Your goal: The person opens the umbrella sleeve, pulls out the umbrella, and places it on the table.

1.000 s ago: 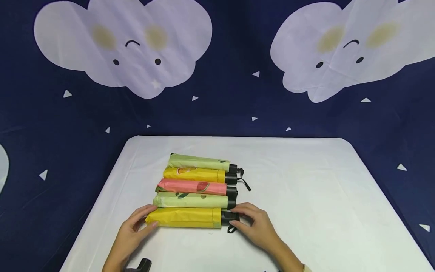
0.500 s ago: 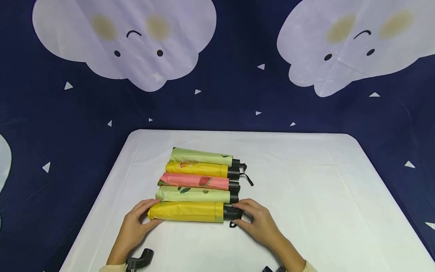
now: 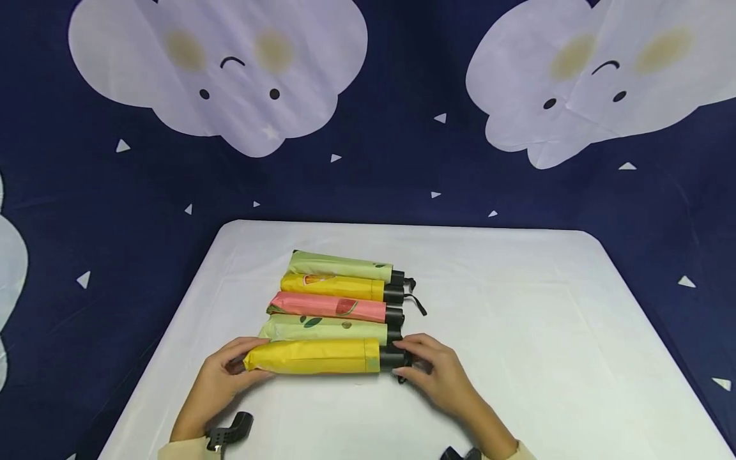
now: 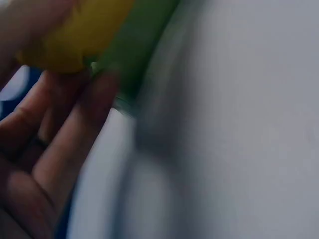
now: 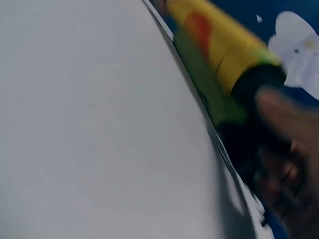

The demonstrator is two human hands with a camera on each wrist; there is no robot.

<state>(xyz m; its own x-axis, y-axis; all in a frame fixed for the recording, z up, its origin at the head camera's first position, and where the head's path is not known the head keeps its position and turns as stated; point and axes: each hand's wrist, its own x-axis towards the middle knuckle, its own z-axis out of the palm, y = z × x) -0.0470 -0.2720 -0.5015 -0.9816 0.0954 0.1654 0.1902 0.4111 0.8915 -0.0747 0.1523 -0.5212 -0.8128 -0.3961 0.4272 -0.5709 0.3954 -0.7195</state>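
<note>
A folded yellow umbrella (image 3: pixel 313 356) lies crosswise between my two hands, nearest to me, and seems raised a little off the table. At its left tip, my left hand (image 3: pixel 221 377) pinches it between thumb and fingers. My right hand (image 3: pixel 439 374) holds its black handle (image 3: pixel 392 358) the same way. Just behind is a light green folded umbrella (image 3: pixel 328 328), whose near side the yellow one partly covers. In the right wrist view the yellow umbrella (image 5: pixel 234 45) stands above the green one (image 5: pixel 207 79). The left wrist view is blurred, with fingers (image 4: pixel 75 134) at the yellow tip (image 4: pixel 75 45).
Farther back in the row lie a pink umbrella (image 3: pixel 328 306), another yellow one (image 3: pixel 339 287) and another light green one (image 3: pixel 339 264), handles to the right. They rest on a white table (image 3: pixel 517 319). Behind it hangs a dark blue cloth (image 3: pixel 402 160) with clouds.
The front yellow umbrella has risen slightly and now overlaps the green umbrella behind it. Both hands kept their hold at its ends. The head view shifted a little.
</note>
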